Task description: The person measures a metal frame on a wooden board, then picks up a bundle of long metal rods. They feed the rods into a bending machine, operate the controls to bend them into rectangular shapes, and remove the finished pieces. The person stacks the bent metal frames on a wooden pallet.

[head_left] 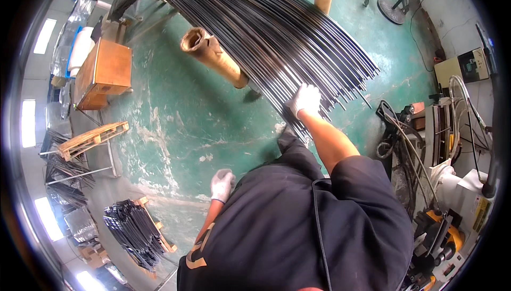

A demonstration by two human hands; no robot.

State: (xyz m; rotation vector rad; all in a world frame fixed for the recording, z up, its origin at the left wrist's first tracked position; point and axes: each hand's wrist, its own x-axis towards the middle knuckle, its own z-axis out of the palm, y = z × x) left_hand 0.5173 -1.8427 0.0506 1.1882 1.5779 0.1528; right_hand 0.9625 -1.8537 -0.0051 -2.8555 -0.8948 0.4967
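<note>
A wide layer of long, thin black rods [255, 30] runs from the upper left toward me, its near ends fanned out unevenly. My right hand [306, 99], in a white glove, lies on the rods close to their near ends, with its fingers bent over a few of them. How many it grips is hidden under the glove. My left hand [222, 184], also in a white glove, hangs at my left side above the floor. Its fingers look curled in, and nothing shows in them.
Cardboard-brown rolls [215, 59] support the rods. At the left are an orange-brown cabinet [112, 67], a wooden pallet [93, 139] and a stack of black strips [133, 232]. Machinery with hoses [442, 131] lines the right. A round-based stand [391, 10] is at the far right on the green floor [165, 110].
</note>
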